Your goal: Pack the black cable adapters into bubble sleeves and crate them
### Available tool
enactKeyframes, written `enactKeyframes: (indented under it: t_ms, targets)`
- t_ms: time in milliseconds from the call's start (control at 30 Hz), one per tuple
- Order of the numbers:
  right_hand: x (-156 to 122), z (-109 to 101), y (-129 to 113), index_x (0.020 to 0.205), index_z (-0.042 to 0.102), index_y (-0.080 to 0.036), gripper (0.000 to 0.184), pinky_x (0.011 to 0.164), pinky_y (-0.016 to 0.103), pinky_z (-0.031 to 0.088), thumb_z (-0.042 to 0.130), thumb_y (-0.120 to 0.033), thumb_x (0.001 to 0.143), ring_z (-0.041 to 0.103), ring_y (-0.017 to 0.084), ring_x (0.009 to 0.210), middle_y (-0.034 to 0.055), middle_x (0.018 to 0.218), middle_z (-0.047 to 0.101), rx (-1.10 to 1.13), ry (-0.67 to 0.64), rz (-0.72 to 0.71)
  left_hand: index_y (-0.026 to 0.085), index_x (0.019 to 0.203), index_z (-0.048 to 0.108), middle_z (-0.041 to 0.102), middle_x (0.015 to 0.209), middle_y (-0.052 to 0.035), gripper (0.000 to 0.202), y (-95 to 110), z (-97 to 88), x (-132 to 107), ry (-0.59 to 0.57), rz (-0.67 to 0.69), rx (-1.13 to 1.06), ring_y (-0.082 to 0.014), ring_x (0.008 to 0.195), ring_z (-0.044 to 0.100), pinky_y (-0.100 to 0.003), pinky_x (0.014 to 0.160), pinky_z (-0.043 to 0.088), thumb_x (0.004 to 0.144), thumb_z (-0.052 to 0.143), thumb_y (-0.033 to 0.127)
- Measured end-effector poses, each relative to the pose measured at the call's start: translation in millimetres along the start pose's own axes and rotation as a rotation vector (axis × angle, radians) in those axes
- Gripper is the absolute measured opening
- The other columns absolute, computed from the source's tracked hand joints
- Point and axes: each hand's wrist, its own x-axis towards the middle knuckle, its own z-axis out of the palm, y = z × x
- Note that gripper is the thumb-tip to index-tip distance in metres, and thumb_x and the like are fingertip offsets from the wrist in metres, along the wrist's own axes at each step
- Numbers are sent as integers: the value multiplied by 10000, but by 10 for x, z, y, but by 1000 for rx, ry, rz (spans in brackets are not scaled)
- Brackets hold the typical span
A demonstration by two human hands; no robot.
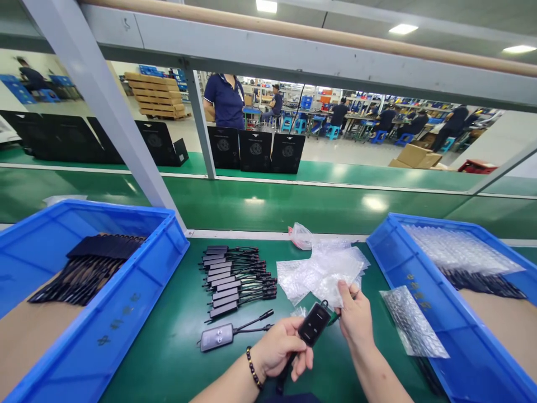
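My left hand point(280, 347) is closed around a small black controller box point(314, 324) with a cable running down out of it. My right hand point(356, 314) pinches the top of a clear bubble-wrap bag point(335, 280) just above the box, touching its upper end. On the green mat to the left lies a row of several black controllers with cables point(235, 280). A single grey controller point(217, 337) lies apart, nearer to me.
A blue bin point(138, 285) on the left holds stacked black controllers. A blue bin point(403, 268) on the right holds bagged ones, with one bubble bag point(409, 322) draped over its edge. A green conveyor point(268, 204) runs behind; a person stands beyond it.
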Motion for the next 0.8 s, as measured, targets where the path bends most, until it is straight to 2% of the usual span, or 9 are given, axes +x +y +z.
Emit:
enactKeyframes:
  t_ms: [100, 200, 300, 433, 500, 567, 633, 700, 800]
  targets:
    - [-23, 23, -1, 559, 403, -189, 436, 347, 187, 254, 627, -553, 644, 309, 48, 368, -86, 428, 357, -47, -23, -34, 101, 870, 552, 653, 558, -56, 222, 2, 2, -5, -4, 5, -1, -92, 323, 527, -133, 289, 392, 650, 574, 114]
    - [-31, -13, -9, 542, 397, -195, 442, 372, 203, 266, 570, -576, 684, 319, 62, 388, -73, 426, 345, -207, -211, -39, 119, 1098, 499, 661, 581, -55, 415, 21, 11, -14, 9, 19, -16, -96, 338, 538, -139, 303, 405, 688, 568, 127]
    - [-44, -81, -46, 540, 407, -198, 450, 368, 211, 238, 502, -599, 720, 296, 69, 383, -70, 409, 326, -405, -459, -38, 193, 1348, 210, 680, 647, -61, 698, 44, 15, -19, 33, 44, -15, -109, 379, 568, -154, 327, 427, 742, 554, 153]
    - [-93, -140, -141, 513, 403, -186, 457, 418, 215, 261, 470, -570, 752, 302, 74, 442, -57, 460, 333, -576, -696, -47, 246, 1381, -1, 687, 708, -54, 842, 51, 15, -4, 91, 117, 3, -113, 423, 594, -159, 361, 443, 766, 574, 219]
    - [-122, -138, -178, 497, 397, -177, 454, 454, 215, 273, 475, -538, 762, 301, 74, 474, -56, 479, 320, -610, -822, -33, 239, 1372, 47, 682, 702, -44, 825, 42, 23, 11, 143, 151, 15, -110, 422, 588, -164, 360, 442, 754, 593, 241]
    - [-143, -118, -196, 506, 410, -172, 436, 472, 215, 278, 482, -516, 764, 299, 73, 488, -57, 489, 317, -608, -890, -12, 188, 1310, 233, 670, 672, -38, 688, 31, 39, 26, 192, 153, 33, -105, 413, 574, -174, 362, 443, 740, 611, 256]
    - [-148, -95, -201, 553, 459, -170, 409, 459, 214, 276, 470, -518, 769, 300, 73, 478, -58, 493, 331, -587, -869, 7, 138, 1147, 407, 658, 636, -36, 486, 22, 56, 34, 224, 135, 54, -104, 413, 569, -181, 381, 439, 731, 620, 270]
    - [-131, -82, -205, 580, 482, -171, 406, 434, 212, 267, 465, -532, 765, 300, 73, 458, -59, 485, 339, -559, -814, 7, 119, 1005, 476, 656, 609, -42, 334, 17, 67, 33, 258, 138, 83, -114, 443, 590, -188, 430, 438, 753, 598, 300]
    - [-80, -104, -232, 524, 434, -176, 436, 402, 212, 235, 499, -553, 734, 284, 64, 424, -62, 451, 325, -536, -733, 18, 103, 983, 495, 678, 640, -78, 327, 0, 57, 21, 239, 174, 137, -150, 581, 645, -236, 595, 468, 757, 603, 314]
